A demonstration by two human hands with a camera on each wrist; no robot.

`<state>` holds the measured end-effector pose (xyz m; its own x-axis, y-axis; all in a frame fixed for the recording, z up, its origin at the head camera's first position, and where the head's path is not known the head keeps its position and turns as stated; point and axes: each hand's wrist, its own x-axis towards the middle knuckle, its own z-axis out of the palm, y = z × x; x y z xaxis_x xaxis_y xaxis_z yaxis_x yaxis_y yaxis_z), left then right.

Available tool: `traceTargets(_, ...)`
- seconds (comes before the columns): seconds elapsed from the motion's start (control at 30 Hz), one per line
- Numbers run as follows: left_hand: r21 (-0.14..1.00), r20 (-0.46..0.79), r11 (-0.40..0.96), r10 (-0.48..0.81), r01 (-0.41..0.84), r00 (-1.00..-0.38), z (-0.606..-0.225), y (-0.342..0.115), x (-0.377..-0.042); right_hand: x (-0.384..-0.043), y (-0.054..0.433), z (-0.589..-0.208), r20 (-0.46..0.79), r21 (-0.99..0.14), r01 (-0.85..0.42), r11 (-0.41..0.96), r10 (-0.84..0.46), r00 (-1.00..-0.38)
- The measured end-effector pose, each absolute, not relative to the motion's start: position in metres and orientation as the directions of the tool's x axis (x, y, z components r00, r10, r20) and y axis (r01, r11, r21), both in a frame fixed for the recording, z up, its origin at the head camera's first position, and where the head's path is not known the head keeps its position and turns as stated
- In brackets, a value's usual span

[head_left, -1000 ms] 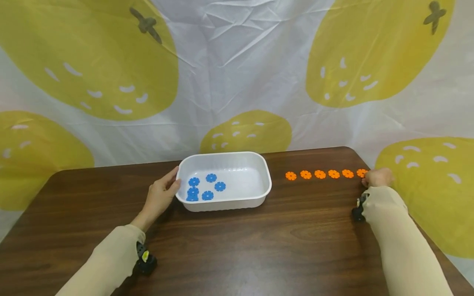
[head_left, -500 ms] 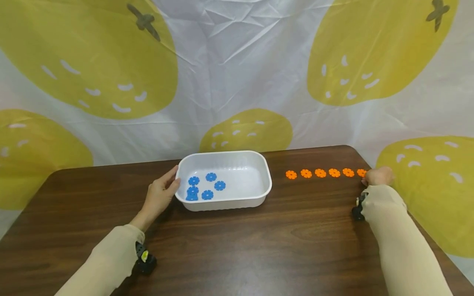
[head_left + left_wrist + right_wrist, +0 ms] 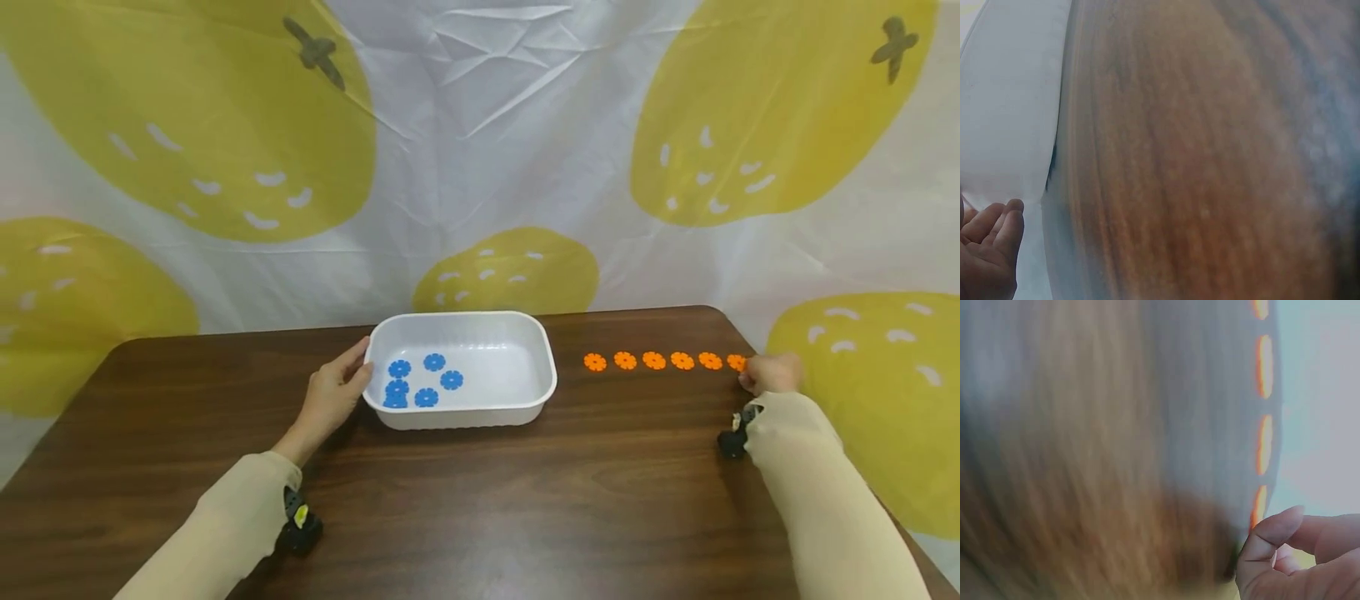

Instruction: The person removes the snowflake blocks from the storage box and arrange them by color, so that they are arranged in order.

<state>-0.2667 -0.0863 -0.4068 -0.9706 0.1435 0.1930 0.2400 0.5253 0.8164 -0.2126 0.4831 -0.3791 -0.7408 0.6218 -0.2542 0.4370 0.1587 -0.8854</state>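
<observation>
With thumb over the rim and fingers outside, my left hand [image 3: 330, 400] grips the left end of a white tray [image 3: 480, 417]; its curled fingertips [image 3: 1015, 205] show beside the tray wall [image 3: 1010, 100] in the left wrist view. Several blue notched building discs [image 3: 427, 397] lie in the left half of the tray, two overlapping. My right hand [image 3: 774, 372] is at the far right of a row of orange discs [image 3: 654, 361], thumb and forefinger pinching at the last orange notched disc [image 3: 735, 362]. Its right edge is hidden by the fingers.
The brown wooden table [image 3: 480, 500] fills the lower view, its right edge just beyond my right hand. Behind it hangs a white curtain [image 3: 480, 150] with large yellow fruit prints. A small black wrist camera [image 3: 300, 529] sits at my left cuff.
The head view has shifted slightly, so everything appears a little lower and to the right. Both hands keep their places, left at the tray and right at the end of the orange row.
</observation>
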Motion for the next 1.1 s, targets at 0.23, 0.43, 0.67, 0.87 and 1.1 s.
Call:
traceTargets(0.23,0.814,0.209,0.522,0.147,0.255,-0.967,-0.408,-0.087,-0.268,-0.222,0.442,-0.363,-0.251,-0.967,0.239,-0.091,0.513,-0.821)
traceTargets(0.43,0.811,0.226,0.522,0.138,0.264,-0.964,-0.409,-0.088,-0.269,-0.234,0.371,-0.339,-0.09,-0.996,0.095,-0.001,0.327,-0.941)
traceTargets(0.67,0.82,0.225,0.509,0.135,0.262,-0.965,-0.411,-0.086,-0.27,-0.24,0.275,-0.332,0.032,-0.994,-0.022,0.105,0.1,-0.994)
traceTargets(0.87,0.823,0.225,0.501,0.144,0.267,-0.964,-0.41,-0.084,-0.271,-0.246,0.214,-0.344,0.06,-0.96,-0.056,0.274,0.008,-0.998)
traceTargets(1.1,0.816,0.236,0.507,0.145,0.277,-0.961,-0.408,-0.083,-0.271,-0.256,0.174,-0.36,-0.034,-0.898,-0.007,0.439,-0.085,-0.996)
